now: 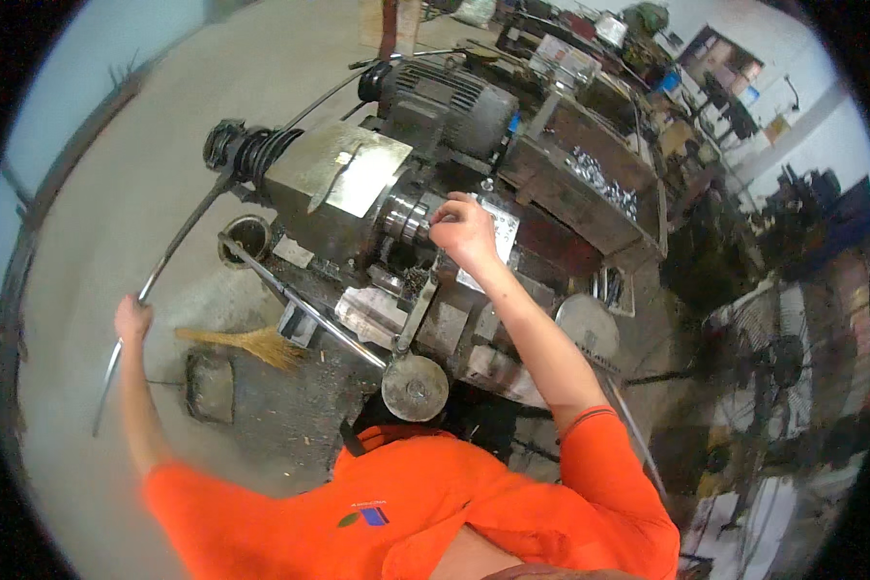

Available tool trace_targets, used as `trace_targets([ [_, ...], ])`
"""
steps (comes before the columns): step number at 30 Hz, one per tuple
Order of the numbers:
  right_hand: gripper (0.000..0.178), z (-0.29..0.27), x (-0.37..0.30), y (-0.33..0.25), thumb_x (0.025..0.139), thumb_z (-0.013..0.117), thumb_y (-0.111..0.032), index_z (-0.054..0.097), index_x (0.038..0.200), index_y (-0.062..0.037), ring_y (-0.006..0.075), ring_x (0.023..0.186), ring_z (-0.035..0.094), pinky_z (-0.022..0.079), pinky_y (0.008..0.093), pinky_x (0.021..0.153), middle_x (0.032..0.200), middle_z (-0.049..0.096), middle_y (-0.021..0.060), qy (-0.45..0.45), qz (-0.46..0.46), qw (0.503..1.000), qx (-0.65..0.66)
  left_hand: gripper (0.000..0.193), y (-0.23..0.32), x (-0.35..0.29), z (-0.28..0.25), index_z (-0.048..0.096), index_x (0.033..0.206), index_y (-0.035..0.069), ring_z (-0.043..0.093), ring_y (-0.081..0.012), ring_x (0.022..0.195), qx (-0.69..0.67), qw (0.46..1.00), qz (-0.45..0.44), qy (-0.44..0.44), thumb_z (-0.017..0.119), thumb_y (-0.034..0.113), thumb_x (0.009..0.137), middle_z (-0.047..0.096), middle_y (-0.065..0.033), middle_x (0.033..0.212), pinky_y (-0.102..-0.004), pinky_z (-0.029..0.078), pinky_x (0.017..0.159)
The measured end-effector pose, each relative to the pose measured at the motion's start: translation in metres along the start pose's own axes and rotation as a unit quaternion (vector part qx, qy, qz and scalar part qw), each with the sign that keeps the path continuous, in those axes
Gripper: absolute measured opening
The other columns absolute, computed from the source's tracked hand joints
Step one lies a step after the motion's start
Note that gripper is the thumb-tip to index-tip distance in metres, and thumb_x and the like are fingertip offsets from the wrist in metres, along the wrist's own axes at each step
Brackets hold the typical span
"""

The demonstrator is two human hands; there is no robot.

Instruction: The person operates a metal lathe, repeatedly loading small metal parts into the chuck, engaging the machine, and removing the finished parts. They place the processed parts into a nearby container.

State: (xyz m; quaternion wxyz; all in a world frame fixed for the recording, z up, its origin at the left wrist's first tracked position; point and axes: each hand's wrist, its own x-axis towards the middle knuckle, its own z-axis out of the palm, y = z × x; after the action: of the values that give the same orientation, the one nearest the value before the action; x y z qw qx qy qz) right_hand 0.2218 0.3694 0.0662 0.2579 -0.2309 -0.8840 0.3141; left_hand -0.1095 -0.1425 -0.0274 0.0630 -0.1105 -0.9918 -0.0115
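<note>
My left hand (133, 319) is closed around a long metal lever bar (176, 244), which runs down from the grooved black pulley (261, 155) at the left end of a greasy lathe-like machine (309, 217). My right hand (464, 230) is beside the shiny round spindle nose (406, 218), its fingers curled together. What those fingers pinch, if anything, is hidden. On the machine's flat metal cover (358, 174) lies a small knife-like tool (331, 186). A second lever rod (309, 314) slants from the machine toward a round metal disc (415, 388) in front of me.
Behind the machine stands a finned electric motor (445, 104). To its right is a metal tray (590, 179) holding many small shiny parts. A straw broom (246, 343) and a shallow square pan (209, 387) lie on the floor at left. A fan (778, 358) stands at right.
</note>
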Motion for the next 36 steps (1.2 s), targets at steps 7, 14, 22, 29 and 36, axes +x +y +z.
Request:
trace_targets([
  [7,0.023,-0.104,-0.097,0.032,0.055,0.061,-0.013,0.065,0.077,-0.0064,0.0346,0.104,0.056,0.045,0.0344,0.087,0.12,0.053,0.0192,0.091,-0.047,0.995,0.0,0.031,0.122,-0.061,0.137,0.058,0.104,-0.002,0.062,-0.0258,0.079,-0.304,0.942,0.01,-0.139,0.06,0.015,0.078,0.063,-0.0173,0.09,-0.035,0.048,0.068],
  [14,0.024,-0.2,-0.257,0.128,0.056,0.06,-0.007,0.066,0.08,-0.0037,0.0333,0.102,0.057,0.045,0.0343,0.086,0.118,0.056,0.0167,0.134,0.206,0.965,-0.086,0.026,0.209,-0.098,0.164,0.064,0.087,0.011,0.063,-0.0298,0.079,0.021,0.922,0.362,-0.139,0.067,0.031,0.07,0.065,-0.0121,0.081,-0.0405,0.051,0.067],
  [22,0.049,-0.252,-0.421,0.233,0.058,0.061,-0.014,0.061,0.107,-0.009,0.0356,0.105,0.052,0.042,0.0426,0.089,0.116,0.056,0.017,0.088,0.387,0.821,-0.41,0.028,0.222,-0.084,0.098,0.065,0.097,0.013,0.063,-0.029,0.085,0.045,0.938,0.282,-0.195,0.064,0.032,0.077,0.066,-0.0121,0.089,-0.038,0.05,0.07],
  [29,0.029,-0.247,-0.487,0.239,0.061,0.062,-0.022,0.056,0.083,-0.0037,0.0375,0.08,0.059,0.046,0.0466,0.076,0.084,0.062,0.0184,0.072,0.469,0.742,-0.474,0.045,0.177,-0.048,0.084,0.058,0.101,-0.007,0.06,-0.0179,0.051,-0.502,0.845,0.019,-0.186,0.057,0.035,0.087,0.062,-0.0146,0.071,-0.0259,0.048,0.045],
  [36,0.027,-0.157,-0.523,0.173,0.058,0.06,-0.025,0.059,0.075,-0.0041,0.0378,0.061,0.057,0.046,0.0436,0.055,0.064,0.057,0.0185,0.1,0.437,0.83,-0.333,0.051,0.242,-0.08,0.034,0.052,0.106,-0.005,0.059,-0.0197,0.048,-0.562,0.799,-0.099,-0.19,0.057,0.041,0.085,0.061,-0.0143,0.068,-0.0281,0.049,0.045],
])
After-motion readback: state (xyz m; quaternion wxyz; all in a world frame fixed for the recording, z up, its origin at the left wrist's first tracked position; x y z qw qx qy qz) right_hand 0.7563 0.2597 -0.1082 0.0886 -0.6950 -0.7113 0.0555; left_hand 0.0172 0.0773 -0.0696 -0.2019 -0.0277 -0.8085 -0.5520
